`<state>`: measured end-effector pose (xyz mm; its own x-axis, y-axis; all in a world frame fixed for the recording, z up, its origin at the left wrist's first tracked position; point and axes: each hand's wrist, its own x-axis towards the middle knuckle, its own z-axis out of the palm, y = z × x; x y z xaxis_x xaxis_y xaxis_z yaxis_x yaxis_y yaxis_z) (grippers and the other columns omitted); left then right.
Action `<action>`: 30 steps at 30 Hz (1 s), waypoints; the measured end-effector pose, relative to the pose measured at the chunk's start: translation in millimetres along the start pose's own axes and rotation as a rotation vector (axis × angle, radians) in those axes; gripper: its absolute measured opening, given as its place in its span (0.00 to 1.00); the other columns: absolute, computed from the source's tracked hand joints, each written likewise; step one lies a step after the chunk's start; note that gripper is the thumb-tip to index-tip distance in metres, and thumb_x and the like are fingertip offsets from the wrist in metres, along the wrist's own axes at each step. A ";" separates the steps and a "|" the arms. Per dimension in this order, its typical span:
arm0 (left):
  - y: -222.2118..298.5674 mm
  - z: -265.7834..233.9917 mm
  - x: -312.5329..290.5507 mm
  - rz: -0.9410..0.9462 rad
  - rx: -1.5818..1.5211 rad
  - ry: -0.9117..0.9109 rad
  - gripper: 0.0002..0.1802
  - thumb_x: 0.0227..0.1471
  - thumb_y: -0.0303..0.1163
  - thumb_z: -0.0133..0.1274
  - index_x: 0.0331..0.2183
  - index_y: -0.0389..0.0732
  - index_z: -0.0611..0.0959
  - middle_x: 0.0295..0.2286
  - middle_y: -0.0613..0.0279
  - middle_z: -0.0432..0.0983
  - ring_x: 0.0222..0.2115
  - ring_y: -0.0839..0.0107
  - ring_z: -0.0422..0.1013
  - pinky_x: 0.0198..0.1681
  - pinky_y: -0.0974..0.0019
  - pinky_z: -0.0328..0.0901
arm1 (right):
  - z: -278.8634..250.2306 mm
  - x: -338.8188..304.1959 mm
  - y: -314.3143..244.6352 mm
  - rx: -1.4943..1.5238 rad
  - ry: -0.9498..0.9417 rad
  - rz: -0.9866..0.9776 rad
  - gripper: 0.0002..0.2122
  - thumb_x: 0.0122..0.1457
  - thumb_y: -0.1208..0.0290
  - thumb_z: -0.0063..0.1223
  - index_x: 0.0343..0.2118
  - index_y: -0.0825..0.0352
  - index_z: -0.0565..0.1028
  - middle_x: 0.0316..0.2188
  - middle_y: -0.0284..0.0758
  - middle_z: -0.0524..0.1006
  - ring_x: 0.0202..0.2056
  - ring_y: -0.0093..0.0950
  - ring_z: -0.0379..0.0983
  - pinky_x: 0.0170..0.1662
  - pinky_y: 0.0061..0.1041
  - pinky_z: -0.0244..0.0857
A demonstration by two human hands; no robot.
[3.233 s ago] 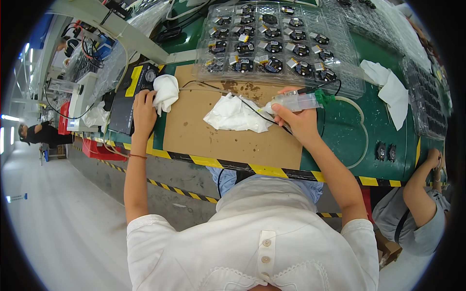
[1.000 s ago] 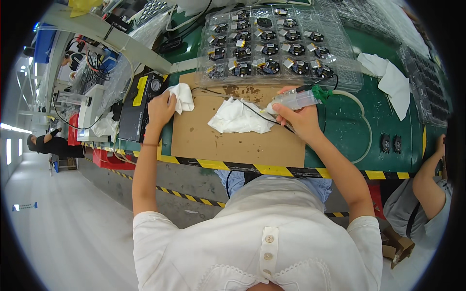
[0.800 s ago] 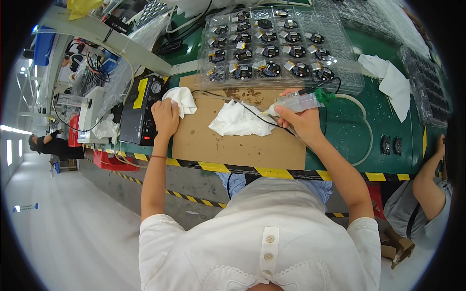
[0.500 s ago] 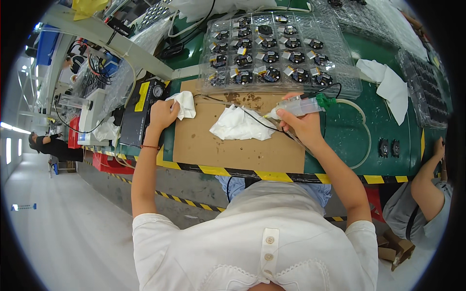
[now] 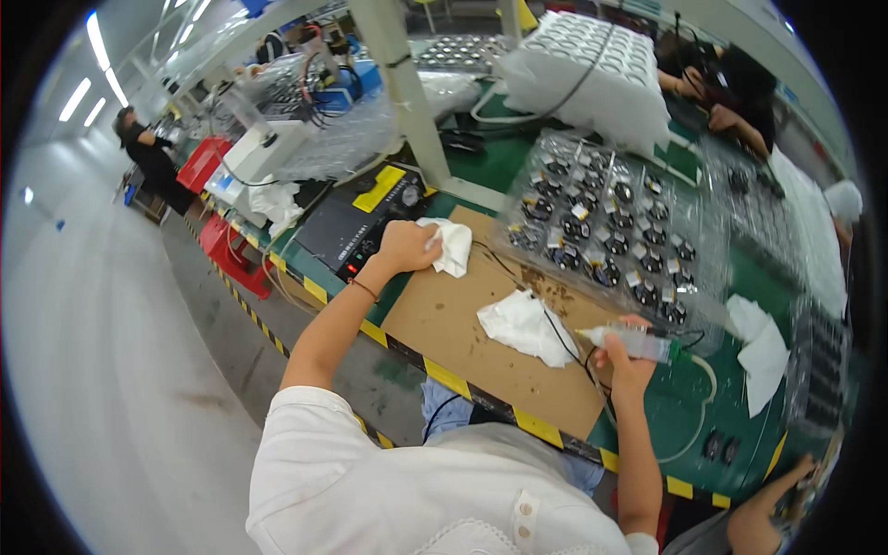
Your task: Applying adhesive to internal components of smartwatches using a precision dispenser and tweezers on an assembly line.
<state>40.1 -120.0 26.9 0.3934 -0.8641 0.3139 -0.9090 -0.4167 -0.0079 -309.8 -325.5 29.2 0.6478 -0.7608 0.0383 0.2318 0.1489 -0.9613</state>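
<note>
Near crumpled tissue (image 5: 525, 327), a translucent cylindrical plastic syringe (image 5: 649, 347).

At the back, a wrapped stack of white trays with round cells (image 5: 575, 104) stands near a person in black (image 5: 747, 88). Leftward, a red stool (image 5: 231, 254) stands near striped floor tape (image 5: 245, 303); farther off are a red bin (image 5: 202, 165), another darkly dressed person (image 5: 155, 166) and bright ceiling lamps (image 5: 96, 42).

Green surface (image 5: 666, 407), brown cardboard (image 5: 444, 314)
From afar I see yellow-and-black striped tape (image 5: 449, 377), white tissues (image 5: 455, 248), a clear syringe (image 5: 640, 345) with green cap (image 5: 674, 352), a black box (image 5: 340, 222) with yellow label (image 5: 379, 188).
</note>
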 end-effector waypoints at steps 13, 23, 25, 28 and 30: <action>9.9 -2.1 -9.5 0.087 -0.061 0.232 0.10 0.42 0.34 0.48 0.25 0.38 0.74 0.20 0.52 0.72 0.25 0.57 0.69 0.37 0.58 0.60 | 0.6 5.9 2.3 -0.029 -0.005 0.012 0.16 0.51 0.77 0.56 0.42 0.68 0.65 0.25 0.35 0.72 0.18 0.20 0.69 0.19 0.17 0.63; -9.0 -12.3 8.7 0.063 -0.018 -0.223 0.13 0.45 0.39 0.46 0.24 0.39 0.76 0.14 0.50 0.69 0.18 0.51 0.68 0.25 0.51 0.63 | 3.9 3.9 -1.6 0.010 -0.028 0.048 0.16 0.49 0.81 0.57 0.40 0.69 0.65 0.23 0.34 0.72 0.18 0.18 0.69 0.18 0.15 0.61; 3.3 -8.2 -4.1 0.163 0.019 -0.057 0.11 0.46 0.36 0.47 0.27 0.37 0.75 0.15 0.53 0.69 0.19 0.54 0.68 0.30 0.55 0.62 | 1.0 4.0 1.1 0.011 -0.026 0.050 0.16 0.49 0.81 0.58 0.40 0.69 0.65 0.23 0.34 0.72 0.18 0.18 0.68 0.19 0.14 0.61; 14.6 -5.1 -12.7 0.222 -0.027 0.332 0.08 0.43 0.33 0.51 0.24 0.38 0.74 0.14 0.55 0.68 0.19 0.56 0.67 0.31 0.59 0.61 | 0.7 3.7 3.7 -0.014 -0.052 0.040 0.15 0.49 0.80 0.55 0.40 0.68 0.66 0.25 0.34 0.72 0.19 0.19 0.70 0.19 0.16 0.63; 11.9 -1.9 -9.0 0.159 -0.026 0.267 0.08 0.43 0.34 0.51 0.23 0.39 0.74 0.13 0.55 0.68 0.18 0.56 0.66 0.30 0.59 0.61 | 1.8 4.3 3.3 0.028 -0.057 0.052 0.17 0.48 0.81 0.58 0.40 0.69 0.66 0.23 0.34 0.72 0.19 0.18 0.69 0.19 0.15 0.62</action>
<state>25.5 -116.6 25.9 0.1991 -0.8120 0.5487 -0.9609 -0.2718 -0.0534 -304.9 -327.1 26.7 0.6995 -0.7147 0.0051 0.2166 0.2053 -0.9544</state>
